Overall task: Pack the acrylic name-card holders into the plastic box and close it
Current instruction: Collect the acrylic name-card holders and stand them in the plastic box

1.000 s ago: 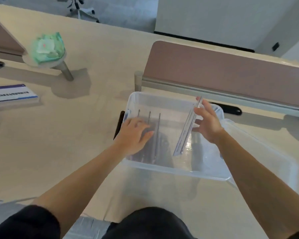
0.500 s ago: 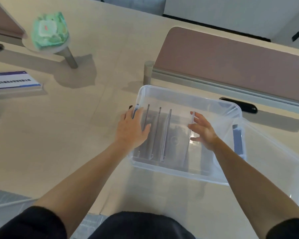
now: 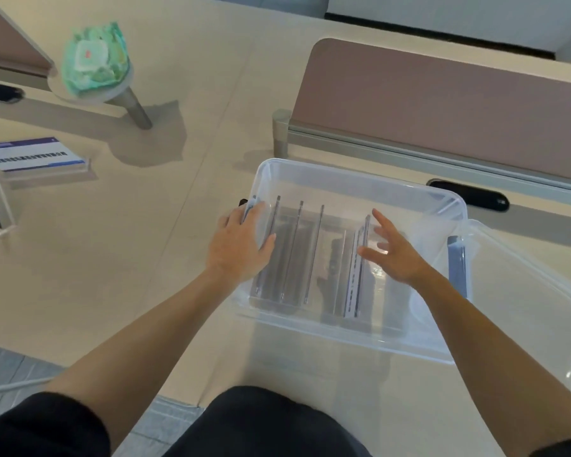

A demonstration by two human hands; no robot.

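Packing stage: acrylic holders (image 3: 314, 252) stand on edge in rows inside plastic box (image 3: 343, 338).
Left hand (image 3: 241, 249): flat on box's left rim, fingers straight.
Right hand (image 3: 393, 255): spread wide over box, holding nothing.
Handling: likely stiff, light, slick; grip by edges.

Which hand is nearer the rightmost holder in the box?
Right. The right hand is open just beside that holder; the left hand rests on the box at its left rim.
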